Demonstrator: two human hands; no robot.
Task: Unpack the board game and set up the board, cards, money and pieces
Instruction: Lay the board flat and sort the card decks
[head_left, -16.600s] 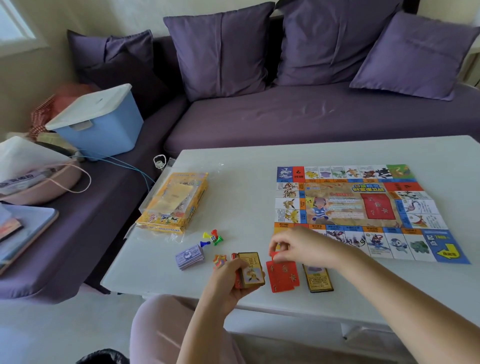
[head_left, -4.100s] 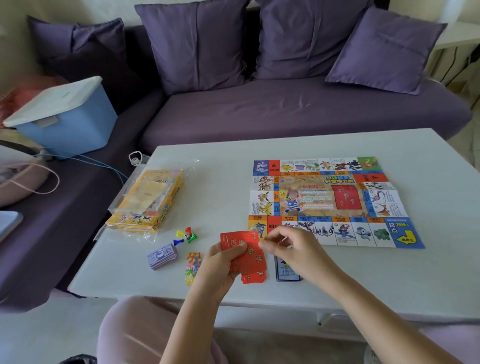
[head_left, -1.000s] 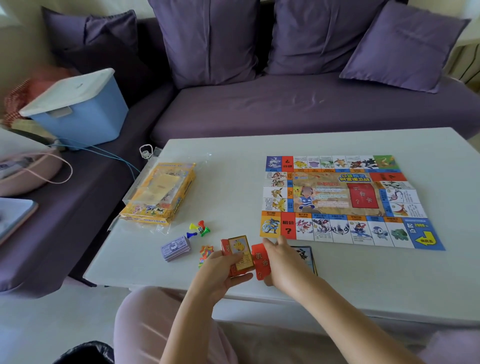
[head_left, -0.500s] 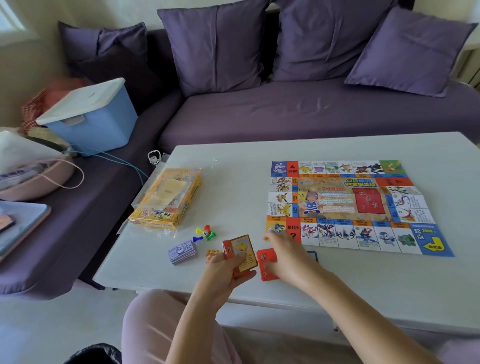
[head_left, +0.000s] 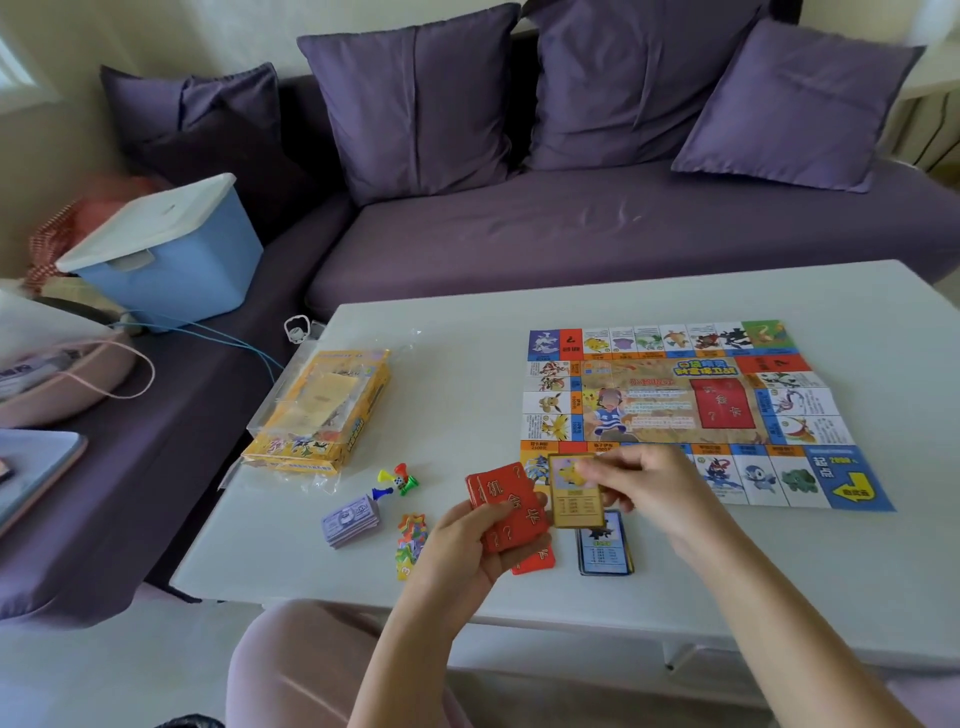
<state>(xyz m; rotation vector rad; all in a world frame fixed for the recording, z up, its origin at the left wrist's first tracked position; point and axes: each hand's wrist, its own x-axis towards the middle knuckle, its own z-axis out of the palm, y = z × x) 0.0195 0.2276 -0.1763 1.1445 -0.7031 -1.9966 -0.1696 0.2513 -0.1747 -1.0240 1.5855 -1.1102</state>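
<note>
Gold card (head_left: 575, 499) now pinched by right hand (head_left: 660, 488), lifted off red stack (head_left: 511, 506), which is gripped in left hand (head_left: 467, 545); both held above desk (head_left: 467, 374), at near-left corner of board (head_left: 670, 400). Red backs printed 机会卡, question marks.

head-worn view, angled forward and down, close over white table (head_left: 467, 395), sofa (head_left: 597, 228) beyond

Red rectangular paper cards (head_left: 511, 506): the top card reads 机会卡, with question marks around it. Unfolded paper game board (head_left: 670, 410): the red centre panel (head_left: 722, 404) shows 会卡 and a question mark. The blue corner square (head_left: 852, 483) bears a yellow arrow and 2000. Gold-framed card (head_left: 576, 493): small print illegible.
</note>
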